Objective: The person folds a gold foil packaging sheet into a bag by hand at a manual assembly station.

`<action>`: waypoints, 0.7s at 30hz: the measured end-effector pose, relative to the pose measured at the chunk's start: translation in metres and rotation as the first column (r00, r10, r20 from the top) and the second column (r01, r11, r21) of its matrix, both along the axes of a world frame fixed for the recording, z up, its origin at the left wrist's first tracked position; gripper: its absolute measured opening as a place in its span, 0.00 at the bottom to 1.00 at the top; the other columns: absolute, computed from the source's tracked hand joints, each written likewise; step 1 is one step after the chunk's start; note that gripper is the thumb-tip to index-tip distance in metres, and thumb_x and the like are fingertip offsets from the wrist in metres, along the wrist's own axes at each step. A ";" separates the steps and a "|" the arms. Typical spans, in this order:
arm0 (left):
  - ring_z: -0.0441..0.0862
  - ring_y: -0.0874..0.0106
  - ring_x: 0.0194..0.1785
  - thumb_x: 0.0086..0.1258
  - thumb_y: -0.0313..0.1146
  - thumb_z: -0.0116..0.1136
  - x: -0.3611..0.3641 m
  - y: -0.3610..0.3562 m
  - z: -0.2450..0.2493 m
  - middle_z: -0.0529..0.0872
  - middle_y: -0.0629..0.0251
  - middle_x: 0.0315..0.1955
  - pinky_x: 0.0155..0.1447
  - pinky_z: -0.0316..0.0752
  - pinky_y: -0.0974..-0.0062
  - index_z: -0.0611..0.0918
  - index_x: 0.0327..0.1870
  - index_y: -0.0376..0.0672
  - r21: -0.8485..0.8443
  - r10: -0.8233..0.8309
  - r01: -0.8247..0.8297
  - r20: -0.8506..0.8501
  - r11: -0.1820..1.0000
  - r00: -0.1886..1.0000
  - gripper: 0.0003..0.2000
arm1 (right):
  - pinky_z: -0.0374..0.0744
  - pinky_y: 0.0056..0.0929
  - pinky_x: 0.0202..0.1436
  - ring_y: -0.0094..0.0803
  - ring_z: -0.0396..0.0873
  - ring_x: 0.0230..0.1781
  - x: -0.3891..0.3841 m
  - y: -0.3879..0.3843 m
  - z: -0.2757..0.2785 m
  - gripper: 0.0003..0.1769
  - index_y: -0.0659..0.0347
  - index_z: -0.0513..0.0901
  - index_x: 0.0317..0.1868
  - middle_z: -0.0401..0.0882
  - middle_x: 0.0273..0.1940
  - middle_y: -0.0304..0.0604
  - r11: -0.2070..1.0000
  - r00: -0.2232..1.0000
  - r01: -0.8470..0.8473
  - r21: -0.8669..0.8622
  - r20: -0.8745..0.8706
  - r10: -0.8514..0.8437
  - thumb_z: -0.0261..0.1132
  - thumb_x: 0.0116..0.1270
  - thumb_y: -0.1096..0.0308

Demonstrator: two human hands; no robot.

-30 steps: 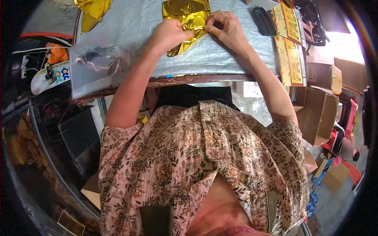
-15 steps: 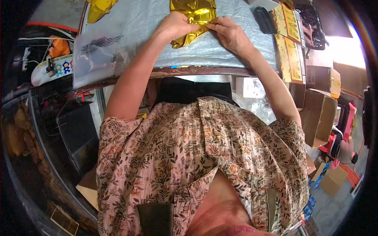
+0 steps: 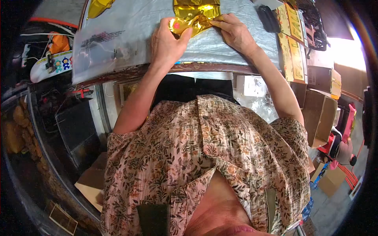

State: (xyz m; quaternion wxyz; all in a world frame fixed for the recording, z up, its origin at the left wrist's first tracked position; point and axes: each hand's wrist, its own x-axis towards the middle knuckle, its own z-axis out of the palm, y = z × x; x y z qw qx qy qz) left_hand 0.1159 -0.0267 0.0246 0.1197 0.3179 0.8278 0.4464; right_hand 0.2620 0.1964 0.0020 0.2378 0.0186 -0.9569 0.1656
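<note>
A sheet of shiny gold foil (image 3: pixel 197 10) lies on the plastic-covered table and runs out of view at the top. Its near end is bunched and folded up, with a small pink mark showing on the left part. My left hand (image 3: pixel 167 44) grips that left part, thumb in front and fingers partly hidden behind it. At the foil's right edge, my right hand (image 3: pixel 237 34) pinches a corner between thumb and fingertips.
Another gold foil piece (image 3: pixel 99 8) lies at the table's far left. Yellow printed boxes (image 3: pixel 292 55) and a black tray-like object (image 3: pixel 268 19) line the right side. Cardboard boxes (image 3: pixel 323 116) stand beyond. The table's wooden edge (image 3: pixel 204 67) runs before my body.
My left hand has turned and moved down and left, folding the foil's near end upward so the pink mark shows. My right hand keeps its pinch, slightly farther right.
</note>
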 end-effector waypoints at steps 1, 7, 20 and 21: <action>0.86 0.46 0.57 0.63 0.48 0.76 -0.002 0.000 -0.007 0.89 0.44 0.50 0.63 0.78 0.53 0.80 0.62 0.37 0.000 0.001 -0.001 0.001 1.000 1.000 0.31 | 0.85 0.39 0.59 0.46 0.84 0.53 0.000 0.000 0.002 0.22 0.60 0.89 0.58 0.86 0.53 0.45 1.000 1.000 -0.008 0.002 0.001 0.008 0.68 0.64 0.83; 0.83 0.51 0.60 0.63 0.47 0.76 0.002 -0.007 -0.004 0.89 0.50 0.49 0.69 0.68 0.50 0.78 0.66 0.42 -0.180 -0.039 0.007 -0.173 0.984 0.984 0.32 | 0.85 0.39 0.58 0.46 0.84 0.52 -0.001 0.002 -0.001 0.22 0.61 0.89 0.58 0.86 0.52 0.45 1.000 1.000 -0.027 0.003 -0.006 0.027 0.69 0.64 0.84; 0.72 0.64 0.73 0.62 0.33 0.75 0.006 0.008 0.037 0.78 0.63 0.68 0.71 0.64 0.48 0.88 0.48 0.38 -0.255 -0.410 0.349 -0.757 0.902 0.508 0.15 | 0.83 0.41 0.60 0.48 0.82 0.53 0.000 0.002 -0.001 0.22 0.61 0.90 0.58 0.86 0.53 0.46 0.999 0.999 -0.034 -0.030 -0.016 0.033 0.68 0.64 0.83; 0.73 0.64 0.73 0.63 0.32 0.72 0.002 0.013 0.033 0.80 0.64 0.66 0.72 0.64 0.49 0.89 0.43 0.37 -0.296 -0.434 0.348 -0.784 0.889 0.443 0.10 | 0.83 0.41 0.60 0.48 0.82 0.53 -0.001 0.003 0.000 0.22 0.61 0.90 0.58 0.86 0.53 0.46 0.999 0.999 -0.032 -0.026 -0.023 0.031 0.68 0.64 0.83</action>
